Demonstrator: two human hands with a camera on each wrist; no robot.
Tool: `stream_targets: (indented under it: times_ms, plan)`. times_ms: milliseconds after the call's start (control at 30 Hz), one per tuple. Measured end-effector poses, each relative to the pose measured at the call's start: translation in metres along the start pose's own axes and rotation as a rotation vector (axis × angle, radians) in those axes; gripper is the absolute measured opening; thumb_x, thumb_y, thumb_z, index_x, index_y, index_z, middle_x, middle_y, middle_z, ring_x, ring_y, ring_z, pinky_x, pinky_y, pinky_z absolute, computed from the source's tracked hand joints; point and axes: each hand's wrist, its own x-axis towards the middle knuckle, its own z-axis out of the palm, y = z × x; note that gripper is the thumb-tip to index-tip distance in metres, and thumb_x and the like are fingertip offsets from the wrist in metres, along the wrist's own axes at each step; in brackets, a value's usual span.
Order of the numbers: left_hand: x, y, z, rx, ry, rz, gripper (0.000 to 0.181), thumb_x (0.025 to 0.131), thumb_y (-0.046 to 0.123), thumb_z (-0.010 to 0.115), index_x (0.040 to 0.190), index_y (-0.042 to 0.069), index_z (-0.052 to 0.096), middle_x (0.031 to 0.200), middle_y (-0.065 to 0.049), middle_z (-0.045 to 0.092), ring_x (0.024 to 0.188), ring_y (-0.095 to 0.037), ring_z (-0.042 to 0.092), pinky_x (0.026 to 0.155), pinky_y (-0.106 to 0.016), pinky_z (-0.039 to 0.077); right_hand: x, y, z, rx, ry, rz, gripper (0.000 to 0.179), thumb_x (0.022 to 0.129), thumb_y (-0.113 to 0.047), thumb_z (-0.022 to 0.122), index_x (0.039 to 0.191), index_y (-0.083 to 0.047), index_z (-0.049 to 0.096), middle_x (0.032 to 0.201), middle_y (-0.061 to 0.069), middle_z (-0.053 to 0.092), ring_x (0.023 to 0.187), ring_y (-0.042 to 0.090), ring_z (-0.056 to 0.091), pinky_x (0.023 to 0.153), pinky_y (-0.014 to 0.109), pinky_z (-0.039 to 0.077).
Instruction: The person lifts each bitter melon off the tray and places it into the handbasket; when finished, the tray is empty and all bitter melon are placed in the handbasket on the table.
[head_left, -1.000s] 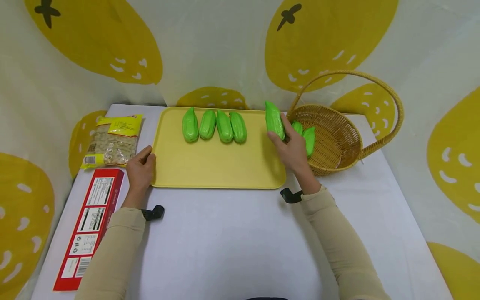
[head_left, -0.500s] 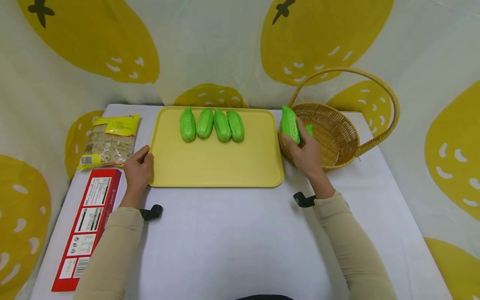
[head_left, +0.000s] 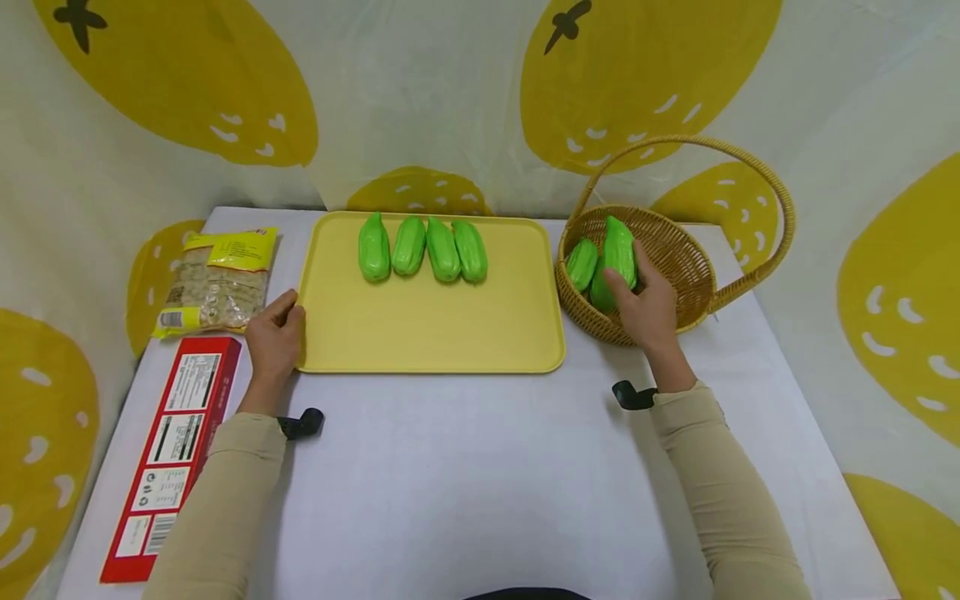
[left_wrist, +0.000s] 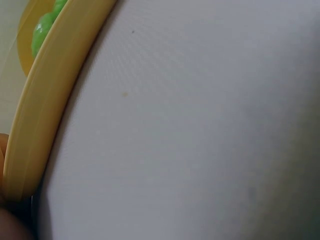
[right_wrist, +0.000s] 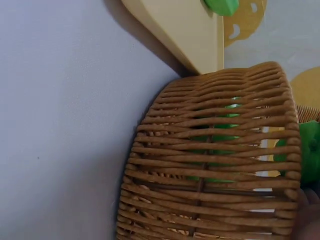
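My right hand (head_left: 651,310) holds a green ridged gourd (head_left: 618,248), pointed end away from me, over the inside of the wicker basket (head_left: 693,279). Two more green gourds, a left one (head_left: 582,265) and one partly covered (head_left: 602,292), lie in the basket. In the right wrist view the basket's woven wall (right_wrist: 215,155) hides most of what is inside. My left hand (head_left: 275,340) grips the left edge of the yellow tray (head_left: 427,333), its fingers mostly out of the left wrist view. Several gourds (head_left: 408,247) lie side by side along the tray's back.
A noodle-like bag with yellow ends (head_left: 225,279) lies left of the tray. Nearer me is a long red box (head_left: 172,458), partly under my left sleeve. The basket's tall handle (head_left: 780,196) arches over its right side. A fruit-print cloth (head_left: 450,100) hangs behind the table.
My right hand has carried the gourd rightward from over the tray's right end into the basket's space. The left hand stays on the tray edge. The view has shifted slightly.
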Motion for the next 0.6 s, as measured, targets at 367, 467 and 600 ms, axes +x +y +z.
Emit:
stream_targets:
  times_ms: [367,467,600]
  plan:
    - [-0.001,0.003,-0.001,0.009,-0.011,-0.033,0.042,0.107,0.023,0.051,0.148,0.017,0.052,0.155,0.000,0.051,0.146,-0.014,0.046,0.122,-0.035,0.040,0.006,0.010,-0.011,-0.050,0.010,0.035,0.073,0.103,-0.045,0.055,0.162,-0.015,0.024,0.155,0.025,0.046,0.133,0.038,0.054,0.107,0.051,0.049]
    - [-0.001,0.002,-0.001,0.009,-0.011,-0.032,0.042,0.107,0.024,0.051,0.148,0.017,0.052,0.155,0.000,0.051,0.146,-0.014,0.045,0.122,-0.035,0.040,0.009,0.016,-0.013,-0.070,0.007,0.035,0.074,0.104,-0.043,0.056,0.162,-0.010,0.024,0.157,0.025,0.043,0.136,0.041,0.052,0.111,0.056,0.046]
    - [0.000,0.001,0.000,0.000,-0.003,-0.020,0.041,0.106,0.023,0.052,0.147,0.017,0.054,0.154,-0.001,0.053,0.145,-0.015,0.047,0.121,-0.035,0.040,0.011,0.020,-0.016,-0.110,0.000,0.040,0.074,0.104,-0.043,0.056,0.162,-0.010,0.024,0.156,0.027,0.044,0.135,0.043,0.052,0.112,0.057,0.045]
